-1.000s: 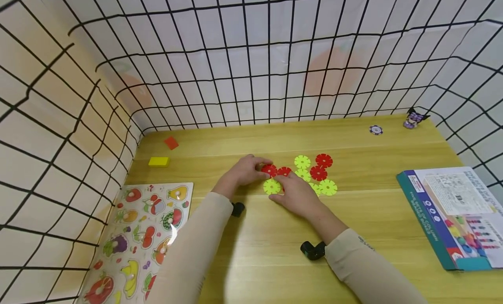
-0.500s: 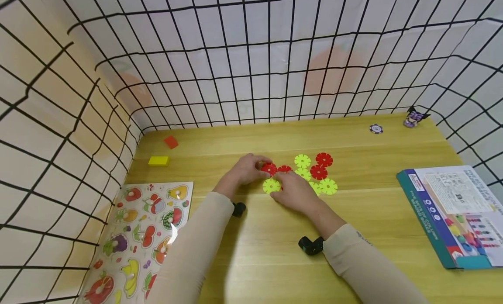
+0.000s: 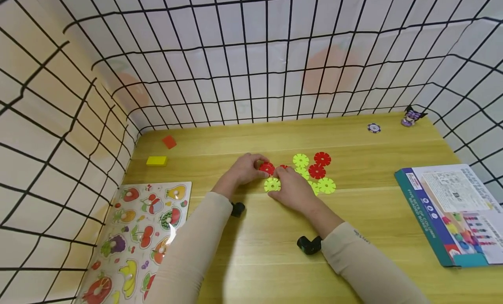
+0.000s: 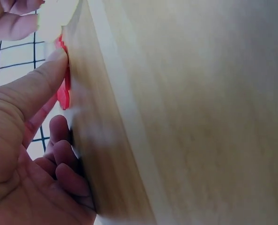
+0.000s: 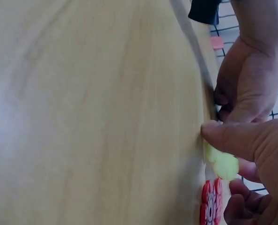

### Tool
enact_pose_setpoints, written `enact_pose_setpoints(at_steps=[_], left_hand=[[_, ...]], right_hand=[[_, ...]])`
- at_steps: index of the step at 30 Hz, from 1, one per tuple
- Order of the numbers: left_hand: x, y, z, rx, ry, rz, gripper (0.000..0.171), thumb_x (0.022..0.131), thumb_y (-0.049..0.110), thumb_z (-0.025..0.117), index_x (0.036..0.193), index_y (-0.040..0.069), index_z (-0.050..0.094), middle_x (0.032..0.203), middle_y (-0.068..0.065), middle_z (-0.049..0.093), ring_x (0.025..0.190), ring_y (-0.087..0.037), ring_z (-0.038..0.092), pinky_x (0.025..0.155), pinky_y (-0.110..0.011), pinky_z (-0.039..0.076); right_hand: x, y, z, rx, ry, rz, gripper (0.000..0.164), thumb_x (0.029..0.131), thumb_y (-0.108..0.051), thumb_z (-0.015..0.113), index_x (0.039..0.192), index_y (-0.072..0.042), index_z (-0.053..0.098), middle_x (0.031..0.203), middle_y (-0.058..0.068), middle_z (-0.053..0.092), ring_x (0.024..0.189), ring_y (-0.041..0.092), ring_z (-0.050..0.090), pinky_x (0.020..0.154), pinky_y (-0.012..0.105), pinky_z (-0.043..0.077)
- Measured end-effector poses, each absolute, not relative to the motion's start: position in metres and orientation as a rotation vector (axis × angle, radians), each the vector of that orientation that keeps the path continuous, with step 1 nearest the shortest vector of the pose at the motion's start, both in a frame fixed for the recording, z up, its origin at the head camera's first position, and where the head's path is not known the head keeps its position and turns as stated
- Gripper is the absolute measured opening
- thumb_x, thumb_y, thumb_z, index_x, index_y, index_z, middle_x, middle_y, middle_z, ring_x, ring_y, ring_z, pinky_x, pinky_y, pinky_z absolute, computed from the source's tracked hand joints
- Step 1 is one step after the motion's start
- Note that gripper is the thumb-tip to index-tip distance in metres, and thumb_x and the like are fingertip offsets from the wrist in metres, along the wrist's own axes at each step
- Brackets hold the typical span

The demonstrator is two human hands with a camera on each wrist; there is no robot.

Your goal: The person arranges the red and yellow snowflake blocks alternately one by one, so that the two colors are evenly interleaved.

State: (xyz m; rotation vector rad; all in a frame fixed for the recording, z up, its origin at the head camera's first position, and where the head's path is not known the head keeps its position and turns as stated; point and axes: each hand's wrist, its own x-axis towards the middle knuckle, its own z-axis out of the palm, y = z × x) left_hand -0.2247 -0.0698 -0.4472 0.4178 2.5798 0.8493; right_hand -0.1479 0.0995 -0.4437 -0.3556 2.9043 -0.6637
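Observation:
In the head view, my left hand (image 3: 246, 168) holds a red notched plastic disc (image 3: 267, 168) between thumb and index finger. The thumb lies along the red disc (image 4: 64, 89) in the left wrist view, with the other fingers curled below. My right hand (image 3: 294, 188) pinches a yellow-green notched disc (image 3: 272, 184) just in front of the red one. That yellow-green disc (image 5: 224, 165) shows between thumb and index finger in the right wrist view. More red discs (image 5: 210, 204) lie beside the right fingers, partly hidden by that hand in the head view.
Right of the hands lie several yellow-green discs (image 3: 326, 185) and two red discs (image 3: 316, 171). A fruit puzzle board (image 3: 184, 190) is at left, a boxed toy (image 3: 452, 208) at right. A yellow block (image 3: 156, 161), red square (image 3: 169, 142), chip (image 3: 374, 128) and figurine (image 3: 410, 117) sit farther back.
The right hand has shifted slightly left and turned a little, covering more of the red disc behind it. The left hand keeps its place on its red disc.

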Motion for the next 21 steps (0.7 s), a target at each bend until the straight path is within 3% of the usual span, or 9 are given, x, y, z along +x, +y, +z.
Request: enact_pose_setpoints(at_steps=[6, 13, 21], left_hand=[[-0.223, -0.070, -0.449, 0.409, 2.579, 0.928, 0.040, 0.078, 0.026, 0.075, 0.114, 0.025, 0.057, 0.094, 0.000, 0.055, 0.087, -0.016, 0.050, 0.075, -0.032, 0.041], [-0.216, -0.074, -0.453, 0.371, 2.548, 1.124, 0.038, 0.080, 0.022, 0.073, 0.115, 0.026, 0.058, 0.097, 0.002, 0.058, 0.088, -0.015, 0.054, 0.078, -0.033, 0.043], [-0.204, -0.080, -0.449, 0.308, 2.506, 1.230, 0.031, 0.084, 0.024, 0.069, 0.114, 0.026, 0.062, 0.094, 0.001, 0.059, 0.083, -0.019, 0.054, 0.069, -0.033, 0.045]], right_hand=[[-0.141, 0.098, -0.441, -0.380, 2.961, -0.601, 0.052, 0.075, -0.039, 0.075, 0.114, -0.012, 0.053, 0.099, 0.004, 0.056, 0.084, 0.021, 0.055, 0.068, 0.038, 0.047], [-0.131, 0.104, -0.432, -0.321, 2.921, -0.753, 0.027, 0.081, -0.029, 0.072, 0.102, -0.019, 0.057, 0.064, -0.004, 0.051, 0.054, 0.015, 0.048, 0.048, 0.029, 0.039], [-0.124, 0.116, -0.431, -0.272, 2.914, -0.873, 0.028, 0.082, -0.027, 0.071, 0.107, -0.020, 0.060, 0.065, -0.004, 0.051, 0.055, 0.015, 0.046, 0.050, 0.030, 0.039]])
